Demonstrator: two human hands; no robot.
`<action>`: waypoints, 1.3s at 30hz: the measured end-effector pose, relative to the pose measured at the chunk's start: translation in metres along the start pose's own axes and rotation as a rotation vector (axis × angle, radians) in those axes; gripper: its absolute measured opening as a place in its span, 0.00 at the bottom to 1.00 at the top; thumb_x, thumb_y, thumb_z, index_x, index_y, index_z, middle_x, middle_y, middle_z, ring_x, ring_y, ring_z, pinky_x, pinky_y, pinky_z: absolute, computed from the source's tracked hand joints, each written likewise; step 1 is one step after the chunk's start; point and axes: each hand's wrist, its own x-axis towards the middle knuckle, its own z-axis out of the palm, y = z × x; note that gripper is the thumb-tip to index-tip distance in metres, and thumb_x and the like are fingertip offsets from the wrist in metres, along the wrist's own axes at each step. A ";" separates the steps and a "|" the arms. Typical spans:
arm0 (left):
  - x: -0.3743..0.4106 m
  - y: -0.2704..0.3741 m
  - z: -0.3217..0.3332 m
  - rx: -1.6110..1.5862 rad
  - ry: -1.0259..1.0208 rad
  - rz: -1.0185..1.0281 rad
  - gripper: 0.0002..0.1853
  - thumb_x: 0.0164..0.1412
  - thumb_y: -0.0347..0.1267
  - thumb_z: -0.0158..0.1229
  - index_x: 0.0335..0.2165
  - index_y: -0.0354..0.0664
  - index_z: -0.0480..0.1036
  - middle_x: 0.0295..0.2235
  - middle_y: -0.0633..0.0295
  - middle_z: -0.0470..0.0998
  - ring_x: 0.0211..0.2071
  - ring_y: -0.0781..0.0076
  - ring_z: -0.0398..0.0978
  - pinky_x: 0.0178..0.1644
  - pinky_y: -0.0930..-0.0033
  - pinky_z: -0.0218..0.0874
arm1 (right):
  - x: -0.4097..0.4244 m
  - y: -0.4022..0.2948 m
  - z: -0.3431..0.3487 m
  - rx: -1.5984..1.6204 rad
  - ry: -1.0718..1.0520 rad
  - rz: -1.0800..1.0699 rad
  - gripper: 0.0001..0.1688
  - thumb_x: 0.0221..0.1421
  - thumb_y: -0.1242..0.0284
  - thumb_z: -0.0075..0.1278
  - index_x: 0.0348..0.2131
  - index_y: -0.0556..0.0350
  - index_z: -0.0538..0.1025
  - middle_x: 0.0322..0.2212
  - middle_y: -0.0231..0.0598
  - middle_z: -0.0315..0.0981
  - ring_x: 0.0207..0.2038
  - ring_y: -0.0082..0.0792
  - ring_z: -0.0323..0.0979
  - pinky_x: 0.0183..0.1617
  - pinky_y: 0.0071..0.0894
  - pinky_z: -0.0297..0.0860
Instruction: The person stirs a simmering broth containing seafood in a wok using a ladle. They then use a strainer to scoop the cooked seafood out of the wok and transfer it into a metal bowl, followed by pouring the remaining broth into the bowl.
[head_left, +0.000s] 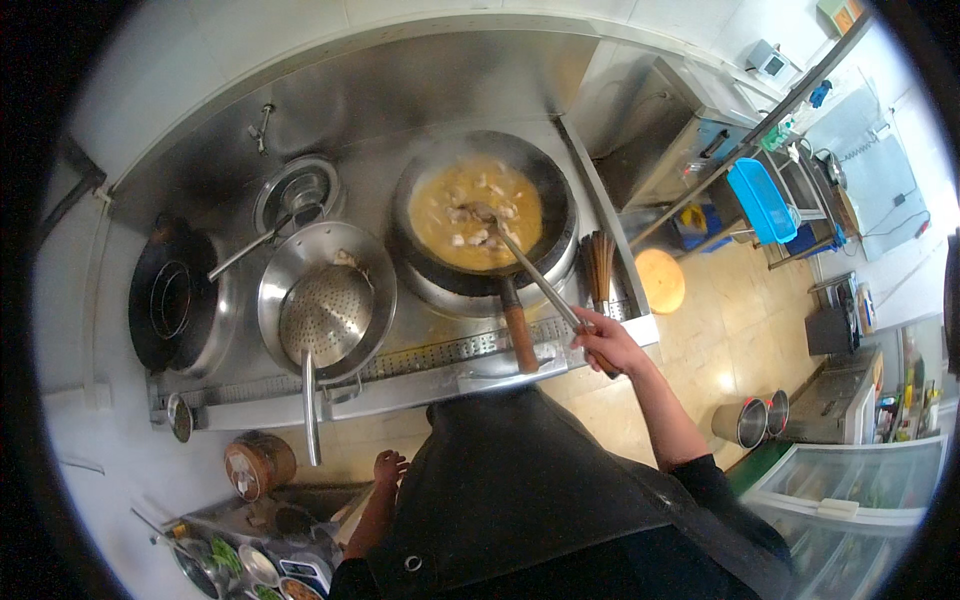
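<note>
My right hand (609, 346) is closed around the wooden-ended handle of a long metal ladle (536, 279). The ladle's head is down among pale chunks in yellowish broth (442, 217), partly hidden. A dark wok (559, 221) holds the broth on the stove's right burner; its wooden handle (519, 334) points toward me. My left hand (391, 466) hangs low beside my dark apron, its fingers slightly apart, holding nothing. To the wok's left, a perforated metal strainer (330, 315) rests in a wide steel basin (382, 277).
A bamboo wok brush (600, 266) stands at the stove's right edge. Left are another black wok (146, 300) and a steel pot (262, 202) with a ladle (247, 255) across it. A faucet (262, 131) is on the backsplash. Ingredient bowls (259, 564) stand lower left.
</note>
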 end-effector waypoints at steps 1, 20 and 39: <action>-0.009 0.016 0.012 0.025 0.030 -0.006 0.19 0.62 0.33 0.51 0.50 0.41 0.61 0.33 0.49 0.76 0.26 0.61 0.76 0.24 0.64 0.66 | -0.011 -0.003 -0.009 -0.210 0.029 -0.048 0.35 0.54 0.80 0.50 0.60 0.52 0.60 0.24 0.33 0.68 0.17 0.19 0.64 0.17 0.20 0.63; -0.009 0.016 0.000 -0.106 0.013 -0.030 0.22 0.61 0.33 0.53 0.51 0.39 0.60 0.33 0.49 0.76 0.27 0.61 0.77 0.23 0.66 0.67 | -0.042 -0.030 -0.019 -1.057 0.258 -0.250 0.37 0.45 0.80 0.52 0.56 0.45 0.66 0.19 0.45 0.68 0.23 0.42 0.69 0.31 0.39 0.66; -0.004 -0.021 -0.119 -0.395 0.214 0.141 0.24 0.59 0.53 0.41 0.41 0.49 0.71 0.38 0.63 0.73 0.39 0.53 0.71 0.30 0.53 0.61 | 0.123 -0.005 0.024 -0.465 0.313 -0.221 0.37 0.48 0.78 0.54 0.58 0.53 0.63 0.37 0.45 0.77 0.38 0.38 0.76 0.42 0.32 0.70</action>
